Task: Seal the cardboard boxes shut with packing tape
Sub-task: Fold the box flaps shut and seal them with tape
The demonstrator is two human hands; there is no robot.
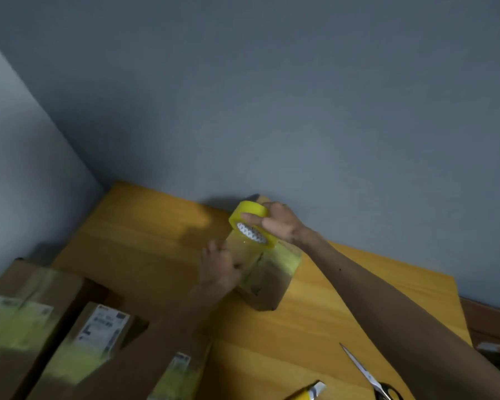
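Right hand (279,223): my fingers wrap the tape roll (244,210), centre frame, strip pulled taut onto the small box (264,284). Left hand (218,267) braces the box against that pull; finger curl too blurred to tell. Scissors (367,373) wait lower right on table (145,226).

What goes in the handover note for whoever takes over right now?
Right hand: its fingers grip the yellow packing tape roll, held above the small brown cardboard box.
Left hand: against that box's left side; blur hides how its fingers lie.
Tape appears to run from the roll down onto the box, uncut.
Done: the three brown cardboard boxes at near left already carry yellowish tape bands.
Left: finish this strip and cut it. The black-handled metal scissors lie near right on the yellow wooden table.
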